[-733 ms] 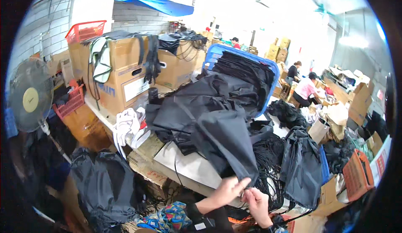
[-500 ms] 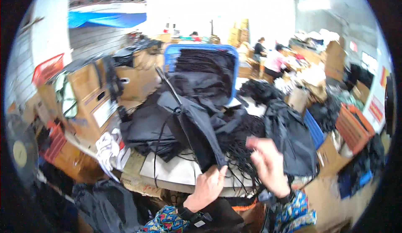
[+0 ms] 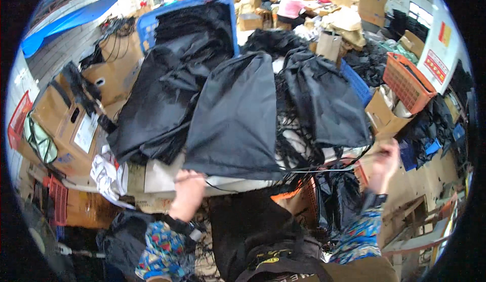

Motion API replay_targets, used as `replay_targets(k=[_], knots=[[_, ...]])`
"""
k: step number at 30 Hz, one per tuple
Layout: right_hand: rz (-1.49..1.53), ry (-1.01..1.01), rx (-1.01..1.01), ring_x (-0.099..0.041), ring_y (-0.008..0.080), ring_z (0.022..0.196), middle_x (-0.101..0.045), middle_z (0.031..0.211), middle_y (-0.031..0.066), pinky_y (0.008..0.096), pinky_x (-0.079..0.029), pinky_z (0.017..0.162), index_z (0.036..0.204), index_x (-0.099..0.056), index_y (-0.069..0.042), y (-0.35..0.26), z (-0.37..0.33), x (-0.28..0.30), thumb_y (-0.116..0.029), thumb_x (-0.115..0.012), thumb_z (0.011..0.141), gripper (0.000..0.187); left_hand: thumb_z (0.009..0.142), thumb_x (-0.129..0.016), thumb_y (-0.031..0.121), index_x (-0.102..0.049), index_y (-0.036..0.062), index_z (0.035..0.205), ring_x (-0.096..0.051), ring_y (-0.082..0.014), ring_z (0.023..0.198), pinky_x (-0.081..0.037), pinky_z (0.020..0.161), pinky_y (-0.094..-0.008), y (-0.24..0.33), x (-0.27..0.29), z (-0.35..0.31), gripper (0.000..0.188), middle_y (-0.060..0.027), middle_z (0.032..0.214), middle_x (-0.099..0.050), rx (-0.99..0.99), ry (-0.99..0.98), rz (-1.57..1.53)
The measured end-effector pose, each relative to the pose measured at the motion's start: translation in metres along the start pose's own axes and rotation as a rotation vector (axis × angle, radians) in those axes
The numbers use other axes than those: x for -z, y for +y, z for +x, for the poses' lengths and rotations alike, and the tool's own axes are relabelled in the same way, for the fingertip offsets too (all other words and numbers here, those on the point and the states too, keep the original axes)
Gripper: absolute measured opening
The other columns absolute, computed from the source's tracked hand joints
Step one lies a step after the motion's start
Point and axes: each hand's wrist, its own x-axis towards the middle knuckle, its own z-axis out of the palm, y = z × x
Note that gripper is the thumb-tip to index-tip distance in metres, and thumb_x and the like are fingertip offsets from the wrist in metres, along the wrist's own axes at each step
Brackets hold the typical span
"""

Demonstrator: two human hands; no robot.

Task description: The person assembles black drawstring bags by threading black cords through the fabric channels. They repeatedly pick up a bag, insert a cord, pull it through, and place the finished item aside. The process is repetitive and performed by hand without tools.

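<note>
A black fabric bag [image 3: 235,115] lies flat in front of me, its wide edge toward me. My left hand [image 3: 189,193] is closed on the near left corner of that edge. A dark cord [image 3: 330,169] runs rightward from the bag's near right corner, with a thin pale line along part of it. Out to the right, my right hand [image 3: 383,166] is closed on the cord's far end; its fingers are slightly blurred. A second black bag [image 3: 326,99] lies to the right, with tangled black cords [image 3: 298,140] between the two.
Behind the bags a blue basket [image 3: 140,28] stands filled with stacked black fabric. Cardboard boxes [image 3: 66,125] are at the left, next to a white cloth [image 3: 109,170]. At the right is an orange crate [image 3: 407,82]. Two people work farther back.
The bag has gone from raised and folded to spread flat. My left hand has moved left to its corner. My right hand has moved outward, drawing the cord to the right. The view has shifted.
</note>
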Motion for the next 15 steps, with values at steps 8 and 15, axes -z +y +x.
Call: replay_targets(k=[8,15], knots=[[-0.692,-0.447,-0.587,-0.039,0.0002,0.054,-0.056,0.080,-0.0044,0.0146,-0.023,0.038,0.101,-0.062,-0.008,-0.001,-0.073,-0.016,-0.021,-0.057,0.089,0.019,0.085,-0.064,0.021,-0.068,-0.0002,0.085,-0.066,-0.0153,0.077,-0.051,0.065,-0.0269,-0.054,0.032,-0.013,0.022,-0.0087,0.075,-0.068,-0.091,-0.492,-1.580],[-0.610,-1.577,-0.436,-0.040,0.0010,0.062,-0.061,0.092,-0.0026,0.0190,-0.028,0.046,0.092,-0.067,-0.004,0.131,-0.164,-0.078,-0.025,-0.054,0.094,0.026,0.081,-0.065,0.031,-0.056,0.0023,0.113,-0.050,-0.0311,0.114,-0.037,0.097,-0.0458,0.077,0.012,-0.011,0.044,-0.0137,0.113,-0.058,-0.294,0.414,-0.712]])
